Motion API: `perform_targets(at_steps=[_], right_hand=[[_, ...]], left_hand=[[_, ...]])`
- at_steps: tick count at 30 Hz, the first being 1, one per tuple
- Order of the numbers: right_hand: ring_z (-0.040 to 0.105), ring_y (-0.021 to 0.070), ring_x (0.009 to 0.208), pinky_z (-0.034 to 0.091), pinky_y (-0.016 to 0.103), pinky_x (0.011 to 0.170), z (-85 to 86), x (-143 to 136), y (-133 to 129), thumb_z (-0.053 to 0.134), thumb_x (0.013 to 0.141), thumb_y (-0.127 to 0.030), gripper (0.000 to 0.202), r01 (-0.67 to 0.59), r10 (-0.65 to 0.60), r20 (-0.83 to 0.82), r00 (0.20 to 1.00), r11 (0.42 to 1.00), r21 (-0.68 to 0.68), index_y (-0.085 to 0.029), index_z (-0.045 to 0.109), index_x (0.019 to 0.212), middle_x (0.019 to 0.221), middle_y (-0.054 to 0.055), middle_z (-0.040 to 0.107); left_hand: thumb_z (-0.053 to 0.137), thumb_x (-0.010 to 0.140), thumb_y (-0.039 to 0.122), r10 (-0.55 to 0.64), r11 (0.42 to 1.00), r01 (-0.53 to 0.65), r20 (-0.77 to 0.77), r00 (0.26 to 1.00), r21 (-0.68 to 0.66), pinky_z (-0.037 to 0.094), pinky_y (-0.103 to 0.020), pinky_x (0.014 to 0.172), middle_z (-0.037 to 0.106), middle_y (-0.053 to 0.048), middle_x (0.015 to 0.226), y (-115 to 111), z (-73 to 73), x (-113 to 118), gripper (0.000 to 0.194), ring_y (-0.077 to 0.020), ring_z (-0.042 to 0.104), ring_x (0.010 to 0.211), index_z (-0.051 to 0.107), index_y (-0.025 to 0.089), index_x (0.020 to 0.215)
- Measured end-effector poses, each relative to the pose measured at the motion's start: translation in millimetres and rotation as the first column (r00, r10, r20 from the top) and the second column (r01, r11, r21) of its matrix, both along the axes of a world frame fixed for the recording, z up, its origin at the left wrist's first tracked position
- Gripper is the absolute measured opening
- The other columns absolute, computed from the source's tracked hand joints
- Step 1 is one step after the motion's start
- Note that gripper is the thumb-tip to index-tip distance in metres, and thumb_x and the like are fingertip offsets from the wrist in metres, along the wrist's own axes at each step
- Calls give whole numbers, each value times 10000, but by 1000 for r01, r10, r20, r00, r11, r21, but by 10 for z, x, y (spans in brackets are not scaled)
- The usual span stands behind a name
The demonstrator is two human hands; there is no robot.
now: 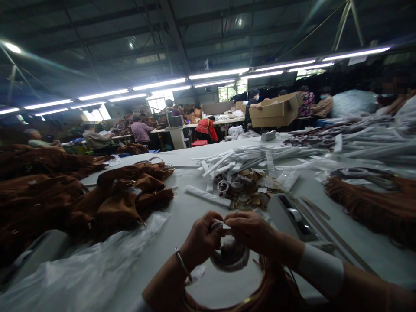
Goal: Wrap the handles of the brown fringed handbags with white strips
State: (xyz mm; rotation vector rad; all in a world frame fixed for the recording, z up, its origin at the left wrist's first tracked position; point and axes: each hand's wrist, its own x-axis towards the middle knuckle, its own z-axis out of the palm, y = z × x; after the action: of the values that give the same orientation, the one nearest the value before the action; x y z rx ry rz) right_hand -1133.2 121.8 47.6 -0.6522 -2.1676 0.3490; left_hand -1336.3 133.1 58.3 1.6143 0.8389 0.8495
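Observation:
Between my two hands, above the table, hangs a coiled strap point(231, 256) in a pale wrapping, blurred in part. My left hand point(202, 237) is closed on the upper left of the coil, thumb and fingers pinching it. Closed at the coil's top, my right hand point(251, 229) pinches where a small white strip point(226, 226) shows between the fingertips; whether this is tape or a tag I cannot tell. Directly below lies a brown bag point(276, 286) with a curved, gold-edged opening. A grey tape dispenser point(292, 216) stands just beyond my right forearm.
Brown bags point(120, 195) are heaped on the left by clear plastic sheeting point(97, 260). White wrapped strips point(240, 160) and small wrapped coils point(223, 187) lie ahead. A fringed brown bag point(370, 199) is at right. Beyond the table, a person carries a cardboard box point(276, 110).

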Motion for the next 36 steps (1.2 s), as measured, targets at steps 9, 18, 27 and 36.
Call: perform_targets(at_steps=[9, 18, 27, 36], right_hand=[[607, 122, 767, 479, 215, 699, 66, 12, -62, 463, 992, -242, 244, 46, -45, 87, 995, 999, -8, -143, 676, 926, 905, 75, 688], [628, 169, 951, 497, 280, 853, 249, 68, -186, 448, 995, -198, 285, 7, -99, 403, 910, 975, 223, -153, 631, 1209, 1116, 116, 684], [560, 235, 1180, 459, 405, 998, 50, 528, -550, 491, 908, -135, 399, 446, -499, 94, 862, 833, 328, -175, 582, 1294, 1301, 132, 616], [658, 222, 697, 492, 309, 621, -569, 2057, -911, 438, 871, -359, 372, 779, -905, 220, 364, 167, -604, -163, 717, 721, 729, 96, 721]], left_hand=[[665, 847, 367, -79, 996, 78, -45, 996, -42, 383, -191, 487, 572, 3, 636, 34, 19, -25, 309, -72, 459, 516, 718, 95, 985], [745, 778, 386, -107, 991, 104, -32, 994, -85, 432, -198, 566, 679, -47, 741, 50, 108, -106, 408, -96, 530, 596, 742, 101, 1070], [681, 803, 420, 129, 976, -81, -234, 964, 204, 576, -289, 773, 765, -70, 965, 23, 124, -91, 405, -217, 701, 848, 722, 145, 1099], [712, 729, 540, 193, 952, -119, -250, 949, 283, 597, -268, 782, 778, -43, 977, 168, -77, -147, 526, -236, 728, 877, 714, 181, 1114]])
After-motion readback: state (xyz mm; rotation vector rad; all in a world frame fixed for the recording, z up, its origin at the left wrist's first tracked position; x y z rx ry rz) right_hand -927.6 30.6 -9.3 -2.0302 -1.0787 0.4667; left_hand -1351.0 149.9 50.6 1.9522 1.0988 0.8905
